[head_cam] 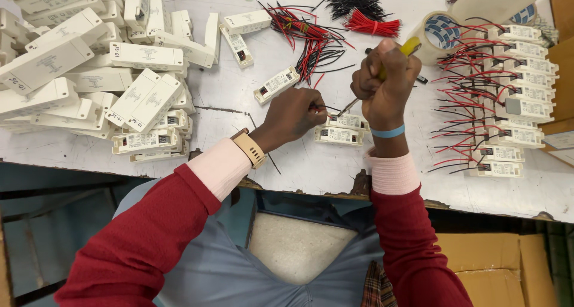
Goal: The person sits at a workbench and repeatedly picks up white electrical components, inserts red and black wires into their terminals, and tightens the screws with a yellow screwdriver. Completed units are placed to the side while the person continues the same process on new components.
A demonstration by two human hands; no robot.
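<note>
Gripping a screwdriver (365, 92), the right hand (385, 83) hovers just above the white module (347, 122).

**Two white modules under the screwdriver**

A yellow-handled screwdriver (382, 68) slants down, its metal tip meeting the upper of two small white rectangular driver modules (347, 122). The second module (338, 136) lies flat just below it, touching, near the white table's front edge.

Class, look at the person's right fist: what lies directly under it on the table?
Under the right hand, the screwdriver tip meets small white modules. The left hand covers their left end, so the wire there is mostly hidden.
</note>
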